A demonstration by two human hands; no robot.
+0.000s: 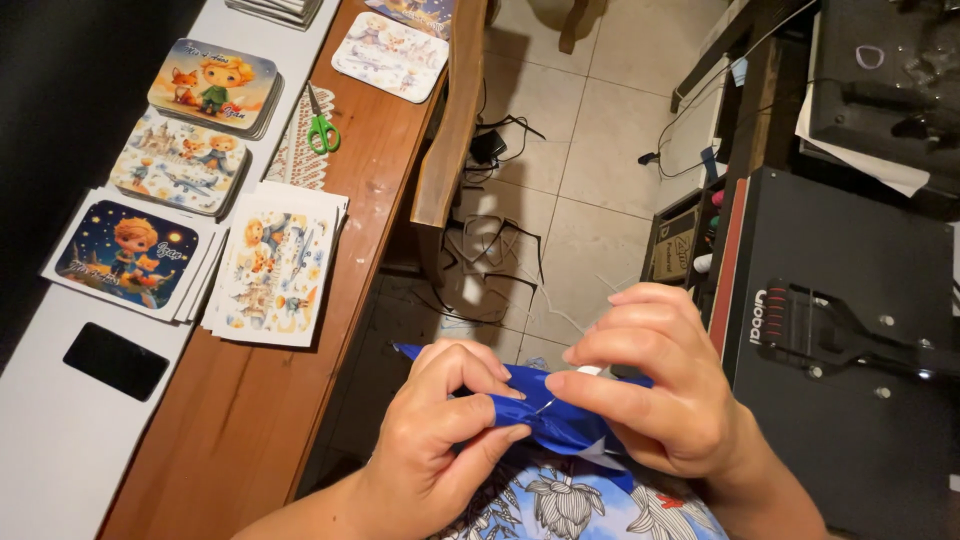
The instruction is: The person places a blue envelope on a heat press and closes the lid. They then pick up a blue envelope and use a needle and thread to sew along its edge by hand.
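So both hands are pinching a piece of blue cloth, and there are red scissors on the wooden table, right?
Nearly. The scissors on the wooden table have green handles, not red ones, as the head view shows. The rest is right: the left hand and the right hand both pinch the blue cloth.

Warm indoor light lit the scene evenly, neither harsh nor dim. The wooden desk (250, 400) showed a soft sheen, and the tiled floor (590, 150) looked pale with faint shadows near the cables (490, 250). The far left edge fell into deep black. The hands and blue fabric (560, 415) were sharp. The black machine (850, 330) stayed dark, with little surface detail.
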